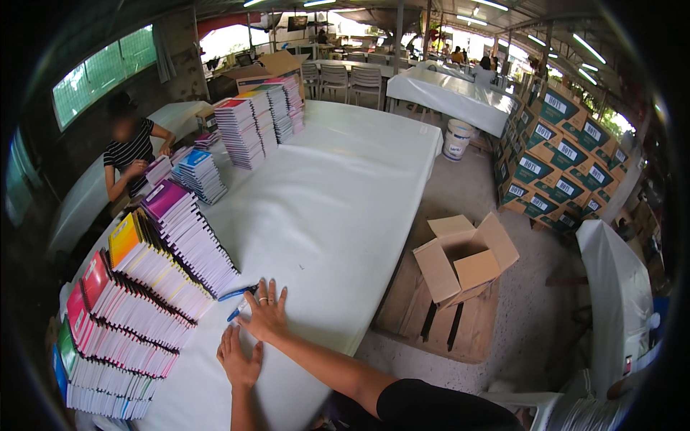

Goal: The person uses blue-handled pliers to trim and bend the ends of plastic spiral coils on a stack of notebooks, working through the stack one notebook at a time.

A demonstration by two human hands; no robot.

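On the white-covered table [345,187], seen from the head camera, both hands lie flat near the near edge. The right hand [264,314] has its fingers spread and released, palm down, covering the end of a blue pen [239,296] that lies just beside the leaning stacks of notebooks [154,287]. The left hand [237,359] rests open on the cloth just below the right one, grasping nothing. More notebook piles [251,122] stand farther along the table, where another person [129,154] in a striped shirt handles some. On the floor to the right, an open cardboard box [463,262] sits on a wooden pallet [438,316].
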